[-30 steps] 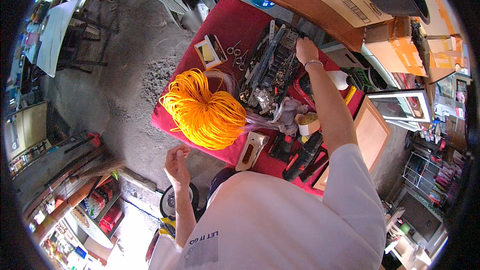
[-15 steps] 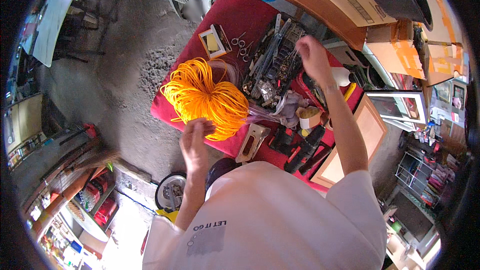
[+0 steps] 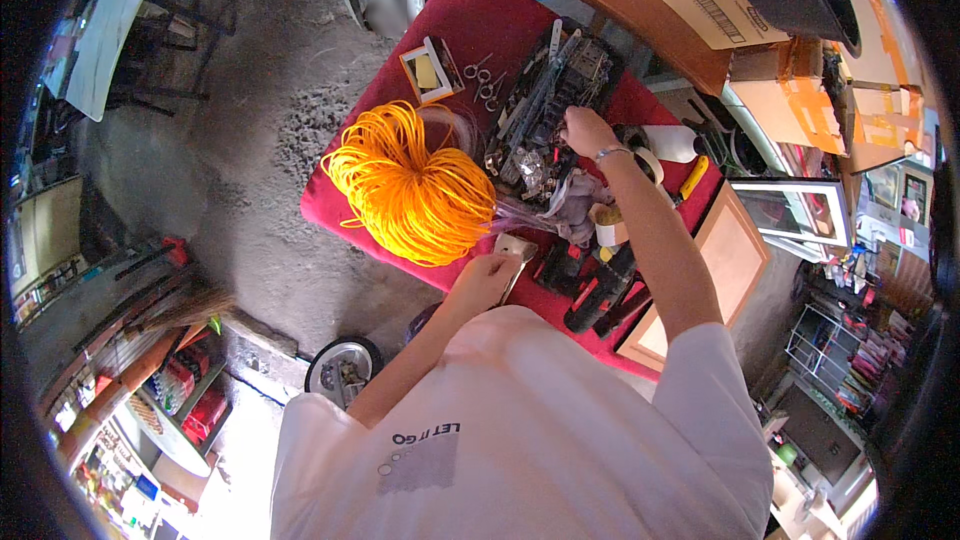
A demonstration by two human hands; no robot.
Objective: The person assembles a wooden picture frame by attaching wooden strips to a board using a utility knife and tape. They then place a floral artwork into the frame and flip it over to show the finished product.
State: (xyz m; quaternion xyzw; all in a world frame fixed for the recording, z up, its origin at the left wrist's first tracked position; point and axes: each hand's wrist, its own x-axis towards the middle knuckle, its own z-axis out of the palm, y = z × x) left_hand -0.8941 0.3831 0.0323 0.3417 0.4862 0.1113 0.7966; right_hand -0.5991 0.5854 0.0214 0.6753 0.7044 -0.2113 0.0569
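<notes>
My left hand is closed at a silver staple gun by the near edge of the red-covered table, covering part of it. My right hand reaches into a dark tray crowded with metal tools and small hardware. Its fingers are curled downward among the parts, and what they hold, if anything, is hidden. A big bundle of orange cord lies left of the tray. Between my hands are a crumpled foil-like piece, a greyish plastic bag and a roll of tape.
Scissors and a small frame lie toward the far left of the red cloth. A black-and-red power tool, a yellow-handled tool and a wooden panel are on the right. Cardboard boxes stand beyond.
My left hand has moved right from the orange cord to the staple gun. My right hand has come nearer and lower, from the tray's far right side into its contents.
</notes>
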